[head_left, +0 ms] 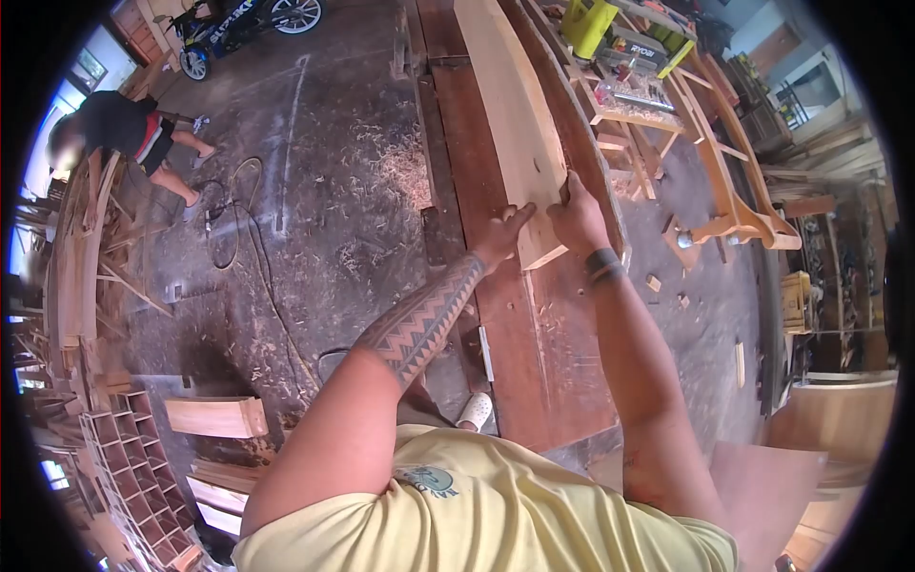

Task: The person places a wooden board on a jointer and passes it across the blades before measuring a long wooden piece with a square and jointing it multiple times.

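A long, pale wooden plank [519,124] lies lengthwise over a reddish-brown workbench [562,381], its near end toward me. My left hand [503,235] grips the plank's left edge close to that end, thumb on the upper face. On the opposite edge, my right hand [579,217] is closed around the wood, with a dark band at the wrist. The undersides of both hands' grips are hidden by the plank.
Another person [124,133] bends over stacked timber at the left. A cable [262,262] snakes across the floor among wood shavings [405,172]. Right of the bench stand a small tool table [639,110] and a wooden frame [729,181]. A motorbike [238,29] is at the back.
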Demonstrator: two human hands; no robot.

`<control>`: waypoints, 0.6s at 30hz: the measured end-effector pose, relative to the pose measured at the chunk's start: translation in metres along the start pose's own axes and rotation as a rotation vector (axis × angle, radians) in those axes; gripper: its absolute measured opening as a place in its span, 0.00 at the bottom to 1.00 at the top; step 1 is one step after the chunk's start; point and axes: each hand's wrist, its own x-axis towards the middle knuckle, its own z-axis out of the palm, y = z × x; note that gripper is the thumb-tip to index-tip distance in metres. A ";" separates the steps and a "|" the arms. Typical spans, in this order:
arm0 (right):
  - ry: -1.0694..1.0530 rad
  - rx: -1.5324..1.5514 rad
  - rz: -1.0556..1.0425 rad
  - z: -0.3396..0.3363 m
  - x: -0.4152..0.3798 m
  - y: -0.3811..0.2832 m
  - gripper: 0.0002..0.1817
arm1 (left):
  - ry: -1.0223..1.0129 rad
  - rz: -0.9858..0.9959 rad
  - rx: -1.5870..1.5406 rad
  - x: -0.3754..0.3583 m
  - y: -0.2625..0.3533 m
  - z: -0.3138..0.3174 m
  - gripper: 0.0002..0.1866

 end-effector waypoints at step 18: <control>-0.023 0.044 0.177 0.004 0.072 -0.052 0.33 | 0.443 0.083 0.791 0.155 -0.107 -0.209 0.53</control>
